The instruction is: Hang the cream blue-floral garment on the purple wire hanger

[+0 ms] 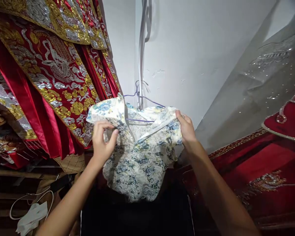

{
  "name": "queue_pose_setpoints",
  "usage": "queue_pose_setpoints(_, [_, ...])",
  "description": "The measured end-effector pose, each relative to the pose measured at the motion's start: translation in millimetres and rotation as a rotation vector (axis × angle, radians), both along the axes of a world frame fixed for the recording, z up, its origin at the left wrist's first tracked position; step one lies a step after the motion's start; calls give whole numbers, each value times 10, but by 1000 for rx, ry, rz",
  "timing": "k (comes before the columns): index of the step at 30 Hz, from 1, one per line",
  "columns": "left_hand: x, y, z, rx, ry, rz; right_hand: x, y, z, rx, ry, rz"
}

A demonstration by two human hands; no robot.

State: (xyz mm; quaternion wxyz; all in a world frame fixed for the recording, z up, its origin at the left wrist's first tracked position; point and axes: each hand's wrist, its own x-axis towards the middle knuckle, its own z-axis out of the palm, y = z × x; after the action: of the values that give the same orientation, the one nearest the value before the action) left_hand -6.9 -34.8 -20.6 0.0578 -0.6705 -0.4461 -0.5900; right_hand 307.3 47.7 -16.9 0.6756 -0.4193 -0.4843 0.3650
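A cream garment with a blue floral print hangs on a thin purple wire hanger in front of the white wall. My left hand pinches the fabric near the left shoulder and collar. My right hand grips the right shoulder edge of the same garment. The hanger's hook rises behind the collar toward a grey cable running down the wall corner.
Red robes with gold and silver embroidery hang close on the left. A sheer grey sequinned cover over red embroidered cloth fills the right. A white cloth and cord lie at lower left, above dark space below the garment.
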Motion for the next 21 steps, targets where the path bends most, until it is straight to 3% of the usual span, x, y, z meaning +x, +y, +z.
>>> queue_pose_setpoints(4, [265,90,-421,-351,-49,-64,89,-289,-288,-85,20,-89])
queue_pose_setpoints(6, [395,182,-598,-453,-104,-62,112,-400,-439,-132,31,-96])
queue_pose_setpoints(9, [512,320,-791,-480,-226,-20,147,-459,-547,-180,-27,-81])
queue_pose_setpoints(12, [526,371,-929,-433,-313,-18,197,-423,-526,-178,-212,-109])
queue_pose_setpoints(17, [524,229,-1137,-477,-377,-196,150,-198,-547,104,-570,-332])
queue_pose_setpoints(21, [568,123,-1240,-516,-477,-198,-190,-31,-662,196,-641,-399])
